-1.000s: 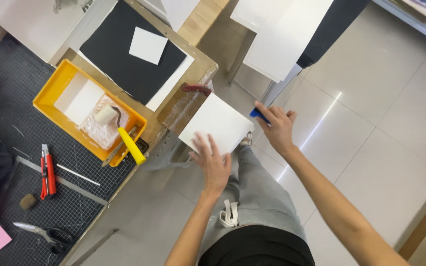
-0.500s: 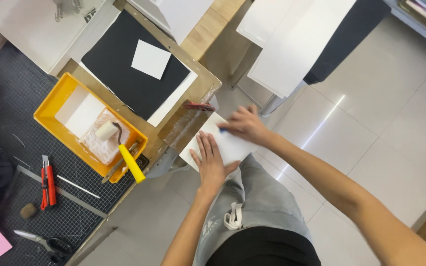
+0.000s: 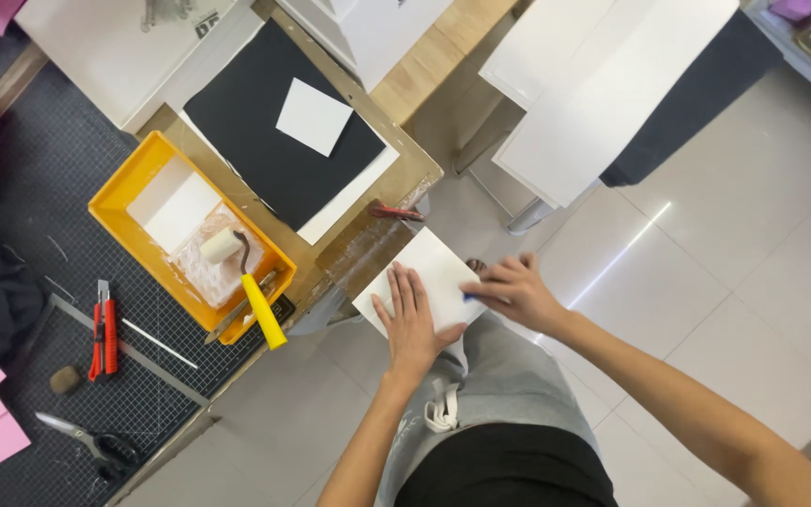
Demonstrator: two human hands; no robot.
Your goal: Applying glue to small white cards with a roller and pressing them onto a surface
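A white square sheet lies over my lap, beside the table's corner. My left hand presses flat on its lower part, fingers spread. At the sheet's right edge my right hand pinches a small blue object, which is mostly hidden by the fingers. A clear plastic-covered board sticks out from the table just left of the sheet.
A yellow tray holds a paint roller with a yellow handle. A black sheet with a white square lies on the wooden table. A red cutter, scissors and a metal ruler lie on the grid mat.
The sheet has come down from a raised, tilted hold to rest on my lap. My right hand slid from its top toward its right edge. My left hand stays flat on it.
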